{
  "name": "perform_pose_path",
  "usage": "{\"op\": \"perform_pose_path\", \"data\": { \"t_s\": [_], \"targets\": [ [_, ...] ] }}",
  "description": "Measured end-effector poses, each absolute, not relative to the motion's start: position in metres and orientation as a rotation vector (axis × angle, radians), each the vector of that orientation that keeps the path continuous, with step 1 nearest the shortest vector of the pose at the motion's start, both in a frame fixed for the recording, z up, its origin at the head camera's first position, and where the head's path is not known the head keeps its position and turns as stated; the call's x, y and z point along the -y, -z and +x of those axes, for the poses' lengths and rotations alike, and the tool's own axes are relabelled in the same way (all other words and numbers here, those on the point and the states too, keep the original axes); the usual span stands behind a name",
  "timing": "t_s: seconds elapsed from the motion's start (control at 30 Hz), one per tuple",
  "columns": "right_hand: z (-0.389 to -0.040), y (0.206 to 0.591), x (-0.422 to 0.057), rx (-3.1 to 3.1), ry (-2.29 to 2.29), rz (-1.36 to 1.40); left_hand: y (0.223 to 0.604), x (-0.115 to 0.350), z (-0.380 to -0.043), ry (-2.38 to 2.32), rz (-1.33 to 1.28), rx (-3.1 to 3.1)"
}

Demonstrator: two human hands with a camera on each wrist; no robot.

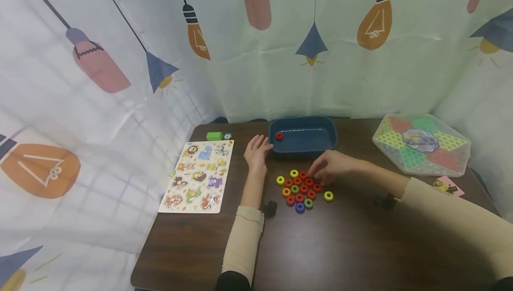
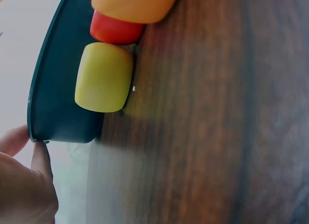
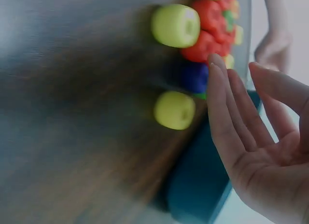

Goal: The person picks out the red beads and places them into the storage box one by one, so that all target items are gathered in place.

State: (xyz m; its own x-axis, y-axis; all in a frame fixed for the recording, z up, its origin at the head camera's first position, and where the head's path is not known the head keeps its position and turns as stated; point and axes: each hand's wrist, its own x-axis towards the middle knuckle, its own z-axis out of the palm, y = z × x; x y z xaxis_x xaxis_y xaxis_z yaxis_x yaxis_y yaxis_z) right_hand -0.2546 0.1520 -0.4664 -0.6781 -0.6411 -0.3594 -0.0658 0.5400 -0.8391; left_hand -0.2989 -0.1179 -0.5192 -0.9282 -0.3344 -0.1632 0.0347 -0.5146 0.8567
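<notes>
Small coloured rings, among them a red ring (image 1: pixel 303 189), a green ring (image 1: pixel 308 203) and a blue ring (image 1: pixel 299 208), lie grouped on the dark wooden table (image 1: pixel 340 246). Behind them stands a dark blue tray (image 1: pixel 304 151) with one red ring (image 1: pixel 279 136) inside. My left hand (image 1: pixel 256 152) is at the tray's left side, fingers extended and fingertips right at the rim. Over the back right of the group is my right hand (image 1: pixel 329 166), thumb and fingers apart in the right wrist view with nothing showing between them. It partly covers some rings.
An animal picture puzzle board (image 1: pixel 198 177) lies at left, with a green block (image 1: pixel 214 136) and a small round thing (image 1: pixel 227 136) behind it. At right are a clear hexagonal case (image 1: pixel 421 144) and a pink card (image 1: pixel 452 185). A patterned curtain (image 1: pixel 260 77) hangs behind the table.
</notes>
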Motion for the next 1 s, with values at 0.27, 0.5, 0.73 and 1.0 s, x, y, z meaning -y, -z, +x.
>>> {"op": "perform_pose_path", "data": {
  "t_s": [0.27, 0.5, 0.73, 1.0],
  "targets": [
    [-0.239, 0.490, -0.151, -2.229, 0.984, -0.663, 0.521, 0.121, -0.296, 2.500, 0.489, 1.465],
    [-0.237, 0.495, -0.143, -2.292, 0.924, -0.675, 0.516, 0.123, -0.294, 2.484, 0.512, 1.478],
    [-0.239, 0.493, -0.140, -2.262, 1.012, -0.588, 0.514, 0.125, -0.294, 2.461, 0.531, 1.531],
    [-0.262, 0.455, -0.135, -2.139, 1.124, -0.568, 0.511, 0.127, -0.293, 2.437, 0.543, 1.590]
  ]
}}
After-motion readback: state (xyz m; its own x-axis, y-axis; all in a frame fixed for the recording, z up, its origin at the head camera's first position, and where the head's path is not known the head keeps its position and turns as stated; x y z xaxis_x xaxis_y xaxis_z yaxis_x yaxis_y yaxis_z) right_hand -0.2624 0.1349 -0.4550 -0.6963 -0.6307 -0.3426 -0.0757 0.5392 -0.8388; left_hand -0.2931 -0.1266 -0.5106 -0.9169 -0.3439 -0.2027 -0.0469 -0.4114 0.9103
